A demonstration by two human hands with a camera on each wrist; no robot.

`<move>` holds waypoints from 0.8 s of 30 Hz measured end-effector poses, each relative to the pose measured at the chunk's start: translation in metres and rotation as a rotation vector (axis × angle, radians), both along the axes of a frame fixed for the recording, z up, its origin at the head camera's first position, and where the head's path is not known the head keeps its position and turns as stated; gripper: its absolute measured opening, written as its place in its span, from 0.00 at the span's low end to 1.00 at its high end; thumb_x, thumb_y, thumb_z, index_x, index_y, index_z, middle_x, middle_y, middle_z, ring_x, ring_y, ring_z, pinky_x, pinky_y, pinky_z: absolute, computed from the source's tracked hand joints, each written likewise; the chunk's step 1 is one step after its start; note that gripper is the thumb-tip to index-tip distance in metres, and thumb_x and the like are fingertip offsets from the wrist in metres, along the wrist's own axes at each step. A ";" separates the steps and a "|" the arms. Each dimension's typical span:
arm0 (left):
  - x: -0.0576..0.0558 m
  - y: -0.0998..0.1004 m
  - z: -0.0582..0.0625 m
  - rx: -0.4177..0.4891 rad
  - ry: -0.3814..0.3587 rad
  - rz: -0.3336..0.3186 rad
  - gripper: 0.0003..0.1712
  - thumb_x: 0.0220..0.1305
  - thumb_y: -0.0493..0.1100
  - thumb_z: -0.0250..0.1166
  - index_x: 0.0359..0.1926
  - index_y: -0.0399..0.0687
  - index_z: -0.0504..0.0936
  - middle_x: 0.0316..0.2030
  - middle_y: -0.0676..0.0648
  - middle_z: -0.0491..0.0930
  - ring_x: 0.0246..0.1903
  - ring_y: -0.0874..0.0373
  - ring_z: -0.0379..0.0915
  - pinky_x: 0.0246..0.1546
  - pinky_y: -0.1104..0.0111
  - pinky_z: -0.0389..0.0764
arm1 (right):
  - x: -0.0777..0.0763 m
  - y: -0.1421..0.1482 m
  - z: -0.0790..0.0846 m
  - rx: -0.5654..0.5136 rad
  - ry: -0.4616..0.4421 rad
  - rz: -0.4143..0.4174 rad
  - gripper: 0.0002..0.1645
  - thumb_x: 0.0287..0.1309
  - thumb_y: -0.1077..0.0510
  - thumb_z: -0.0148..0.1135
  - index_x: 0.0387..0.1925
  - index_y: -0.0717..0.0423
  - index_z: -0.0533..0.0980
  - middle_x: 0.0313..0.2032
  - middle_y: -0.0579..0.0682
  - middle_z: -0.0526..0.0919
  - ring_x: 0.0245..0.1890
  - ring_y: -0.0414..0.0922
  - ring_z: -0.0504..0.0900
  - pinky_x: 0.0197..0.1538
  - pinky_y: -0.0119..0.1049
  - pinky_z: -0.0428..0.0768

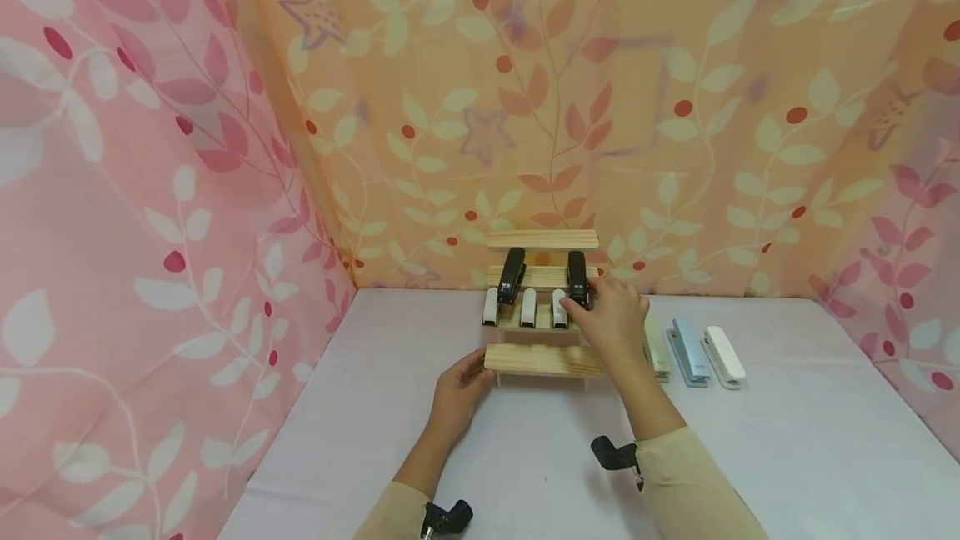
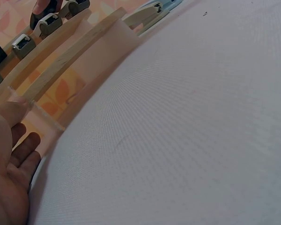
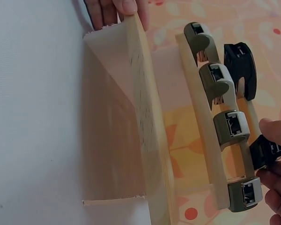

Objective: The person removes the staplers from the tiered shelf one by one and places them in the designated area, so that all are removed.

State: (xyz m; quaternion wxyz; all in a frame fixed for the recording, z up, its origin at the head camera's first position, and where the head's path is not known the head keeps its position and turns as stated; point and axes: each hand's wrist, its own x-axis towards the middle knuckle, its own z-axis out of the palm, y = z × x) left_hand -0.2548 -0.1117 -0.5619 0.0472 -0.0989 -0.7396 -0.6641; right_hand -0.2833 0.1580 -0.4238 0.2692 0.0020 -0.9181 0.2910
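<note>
A tiered wooden rack [image 1: 543,361] with pale side supports stands at the back of the table. My left hand [image 1: 459,394] grips the left end of its lowest slat, thumb on the wood. On a higher tier, my right hand [image 1: 617,323] pinches the lower end of the right black stapler [image 1: 577,272]; thumb and fingers lie on either side of it in the right wrist view. Another black stapler [image 1: 512,273] leans on the same tier to the left. Several small white-and-grey staplers [image 3: 232,126] line the tier below; my right hand hides one in the head view.
Right of the rack, a pale green stapler [image 1: 657,352], a light blue stapler [image 1: 688,354] and a white stapler [image 1: 724,357] lie side by side on the white tabletop [image 1: 810,440]. A floral orange curtain [image 1: 420,190] hangs close behind the rack.
</note>
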 end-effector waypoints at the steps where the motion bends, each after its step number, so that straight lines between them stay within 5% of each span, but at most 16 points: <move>1: 0.000 0.000 0.000 0.000 0.000 0.001 0.30 0.66 0.45 0.72 0.68 0.51 0.77 0.64 0.49 0.79 0.64 0.56 0.76 0.62 0.73 0.77 | 0.000 0.000 0.000 0.002 0.006 -0.003 0.33 0.54 0.38 0.76 0.51 0.58 0.83 0.49 0.57 0.85 0.51 0.62 0.75 0.52 0.60 0.63; 16: -0.001 -0.002 0.001 -0.003 0.010 -0.012 0.30 0.67 0.45 0.71 0.68 0.49 0.76 0.64 0.48 0.80 0.64 0.56 0.76 0.62 0.73 0.77 | -0.001 -0.003 -0.004 -0.045 0.084 -0.026 0.28 0.54 0.44 0.77 0.48 0.60 0.85 0.52 0.57 0.86 0.48 0.60 0.75 0.49 0.58 0.63; 24: 0.001 0.000 0.003 0.008 0.005 -0.012 0.30 0.67 0.44 0.71 0.68 0.48 0.76 0.64 0.46 0.80 0.63 0.55 0.76 0.62 0.74 0.77 | -0.002 -0.002 -0.004 -0.053 0.113 -0.046 0.27 0.53 0.46 0.77 0.47 0.61 0.86 0.46 0.58 0.88 0.48 0.60 0.76 0.49 0.58 0.63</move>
